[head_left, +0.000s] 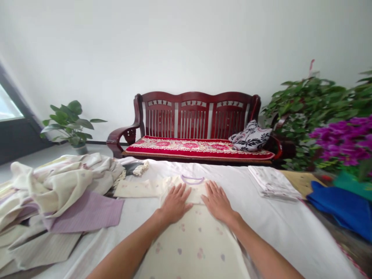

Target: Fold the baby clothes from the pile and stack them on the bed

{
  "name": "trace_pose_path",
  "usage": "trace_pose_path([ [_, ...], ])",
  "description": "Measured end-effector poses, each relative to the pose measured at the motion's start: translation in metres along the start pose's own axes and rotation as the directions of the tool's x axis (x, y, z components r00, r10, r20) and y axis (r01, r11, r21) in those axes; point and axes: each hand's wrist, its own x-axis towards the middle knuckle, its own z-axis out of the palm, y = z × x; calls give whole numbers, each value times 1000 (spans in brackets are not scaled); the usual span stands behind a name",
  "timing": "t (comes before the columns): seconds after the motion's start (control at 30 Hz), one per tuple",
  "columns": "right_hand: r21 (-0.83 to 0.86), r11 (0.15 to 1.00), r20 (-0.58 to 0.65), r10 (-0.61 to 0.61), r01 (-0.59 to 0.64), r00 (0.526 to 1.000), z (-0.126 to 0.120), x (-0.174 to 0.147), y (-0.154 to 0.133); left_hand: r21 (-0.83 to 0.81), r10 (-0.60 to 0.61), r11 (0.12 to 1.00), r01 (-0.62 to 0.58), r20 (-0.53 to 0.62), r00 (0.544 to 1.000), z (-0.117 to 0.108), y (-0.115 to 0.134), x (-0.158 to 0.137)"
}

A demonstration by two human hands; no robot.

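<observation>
A cream long-sleeved top (192,240) with small heart and flower prints lies spread out in front of me, its lilac-trimmed neckline pointing away. My left hand (176,203) rests flat on its upper chest, fingers outstretched. On the other side of the chest, my right hand (216,199) presses down flat with its fingers stretched out. One sleeve (138,188) extends straight to the left. Between my hands a fabric edge crosses the chest, apparently the other sleeve folded inward; my right hand covers part of it. Neither hand grips the cloth.
A white sheet (273,228) covers the table. Crumpled clothes (64,186) are heaped at left, and a folded white garment (273,182) lies at right. Blue cloth (343,209) and purple flowers (345,139) are farther right. Behind stands a wooden bench (192,116).
</observation>
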Motion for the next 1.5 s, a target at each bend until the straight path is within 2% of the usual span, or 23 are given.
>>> trace_pose_path([
  [0.2,-40,999,8,17,-16,1000,1,1,3,42,-54,998,54,2,999,-7,-38,-15],
  [0.33,-68,995,26,68,-66,997,-6,0,-8,54,-72,996,72,3,997,-10,-43,-20],
  [0.5,-51,995,-5,-90,90,996,-5,-9,-19,-6,-109,994,109,44,993,-16,-40,-24],
  [0.57,-50,993,3,-110,110,994,-2,-12,-21,-80,-94,992,99,64,994,-21,-48,-27],
  [0.63,-59,993,-21,-108,107,994,0,-13,-21,-143,-183,972,186,34,983,-28,-65,-31],
  [0.7,-60,992,-48,-113,110,992,2,-13,-20,-151,-382,915,373,-35,923,-38,-89,-36],
  [0.77,-61,992,-64,-116,112,991,3,-13,-20,-117,-563,826,552,-101,820,-51,-117,-45],
  [0.87,-69,992,-78,-111,106,991,5,-12,-19,-55,-691,721,691,-131,711,-68,-151,-60],
  [0.97,-71,992,-88,-107,101,990,6,-13,-20,-10,-757,648,762,-124,642,-75,-169,-71],
  [1.23,-65,993,-98,-103,97,990,-1,-17,-23,-46,-852,523,851,-62,520,-82,-180,-72],
  [1.3,-51,994,-116,-105,100,988,0,-17,-23,-80,-863,505,859,-42,503,-88,-183,-70],
  [1.4,-37,994,-147,-112,107,983,2,-17,-22,-149,-859,511,847,-41,511,-100,-186,-66],
  [1.5,-15,993,-174,-116,115,978,2,-17,-22,-216,-825,563,798,-82,560,-110,-174,-52],
])
